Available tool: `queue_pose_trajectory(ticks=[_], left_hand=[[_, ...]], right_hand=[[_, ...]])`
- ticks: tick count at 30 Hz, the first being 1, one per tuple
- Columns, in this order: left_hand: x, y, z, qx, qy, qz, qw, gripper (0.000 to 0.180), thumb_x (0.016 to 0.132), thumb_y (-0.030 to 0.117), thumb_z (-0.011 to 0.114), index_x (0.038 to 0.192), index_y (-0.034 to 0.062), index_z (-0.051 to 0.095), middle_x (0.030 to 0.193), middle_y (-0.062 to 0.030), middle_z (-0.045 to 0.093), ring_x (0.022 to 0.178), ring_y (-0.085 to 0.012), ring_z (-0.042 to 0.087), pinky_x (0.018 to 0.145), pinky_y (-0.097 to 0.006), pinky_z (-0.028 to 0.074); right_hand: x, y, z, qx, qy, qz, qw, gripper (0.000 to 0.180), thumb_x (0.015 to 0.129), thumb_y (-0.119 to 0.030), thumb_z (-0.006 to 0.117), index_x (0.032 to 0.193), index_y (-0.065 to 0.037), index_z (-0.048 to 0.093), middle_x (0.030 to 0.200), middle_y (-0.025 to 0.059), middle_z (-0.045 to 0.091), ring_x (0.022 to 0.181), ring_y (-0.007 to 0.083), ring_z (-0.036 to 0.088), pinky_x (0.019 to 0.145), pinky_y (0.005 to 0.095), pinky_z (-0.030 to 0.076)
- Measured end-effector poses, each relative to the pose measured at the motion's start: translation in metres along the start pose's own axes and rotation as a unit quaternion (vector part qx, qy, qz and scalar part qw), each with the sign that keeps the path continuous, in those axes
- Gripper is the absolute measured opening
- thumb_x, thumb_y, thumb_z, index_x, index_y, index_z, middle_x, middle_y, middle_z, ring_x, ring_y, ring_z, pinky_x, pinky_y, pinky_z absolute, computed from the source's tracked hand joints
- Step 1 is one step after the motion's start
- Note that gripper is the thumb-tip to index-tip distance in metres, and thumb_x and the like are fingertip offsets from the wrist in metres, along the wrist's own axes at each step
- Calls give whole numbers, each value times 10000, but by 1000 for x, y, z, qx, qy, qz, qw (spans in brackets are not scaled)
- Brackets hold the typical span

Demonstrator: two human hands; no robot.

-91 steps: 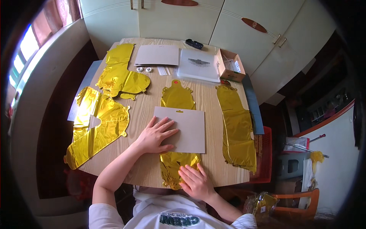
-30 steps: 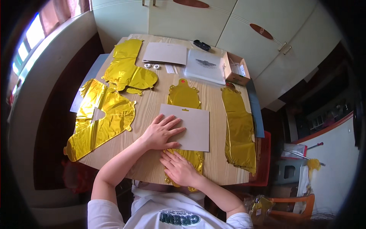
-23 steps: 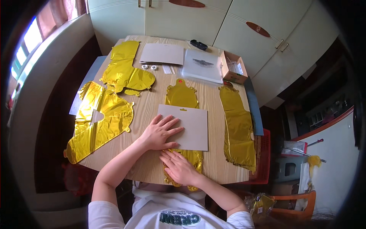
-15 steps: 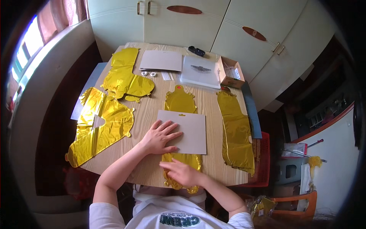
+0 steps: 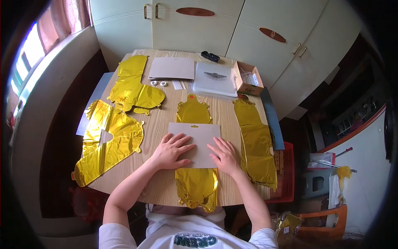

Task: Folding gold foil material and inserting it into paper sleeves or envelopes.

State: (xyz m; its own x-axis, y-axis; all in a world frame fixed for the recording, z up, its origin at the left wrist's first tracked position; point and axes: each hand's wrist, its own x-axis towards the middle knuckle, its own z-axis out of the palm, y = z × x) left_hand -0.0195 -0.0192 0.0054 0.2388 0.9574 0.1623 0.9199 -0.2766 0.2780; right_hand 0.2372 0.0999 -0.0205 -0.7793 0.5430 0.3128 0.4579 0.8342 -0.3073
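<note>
A light grey card (image 5: 198, 155) with a small hang hole at its far edge lies across a flat gold foil balloon (image 5: 194, 113). The balloon sticks out beyond the card at the far side and toward me, its near end reaching the table's front edge. My left hand (image 5: 173, 151) presses flat on the card's left part with fingers spread. On the card's right edge rests my right hand (image 5: 225, 156), fingers stretched out. Neither hand grips anything. The balloon's middle is hidden under the card.
More gold foil balloons lie at the left (image 5: 112, 137), far left (image 5: 134, 85) and right (image 5: 255, 141). At the back are stacked grey cards (image 5: 171, 68), clear plastic bags (image 5: 215, 85), two white rolls (image 5: 158, 83), white strips (image 5: 179, 85), a black object (image 5: 210, 56) and an open box (image 5: 250, 89).
My right hand has moved from the balloon's near end up and right onto the card's right edge. My left hand stays on the card.
</note>
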Motion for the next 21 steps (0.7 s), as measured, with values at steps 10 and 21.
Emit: queue_pose_trajectory(ticks=[10,21], left_hand=[[0,-4,-1,-4,-8,-7,1000,556,876,461,590,1401,292,511,1509,-118,397,1429,-326,303,1151,-552,185],[3,-5,2,17,12,-2,1000,466,911,434,564,1367,340,544,1502,-109,413,1428,-346,305,1152,-559,183]], right_hand=[[3,-6,-7,7,-8,11,1000,386,911,-354,615,1251,-172,634,1379,96,536,1331,294,446,1116,489,304],[3,-4,-4,-8,-12,13,1000,388,931,-356,587,1293,-218,604,1410,92,512,1348,285,429,1117,499,295]])
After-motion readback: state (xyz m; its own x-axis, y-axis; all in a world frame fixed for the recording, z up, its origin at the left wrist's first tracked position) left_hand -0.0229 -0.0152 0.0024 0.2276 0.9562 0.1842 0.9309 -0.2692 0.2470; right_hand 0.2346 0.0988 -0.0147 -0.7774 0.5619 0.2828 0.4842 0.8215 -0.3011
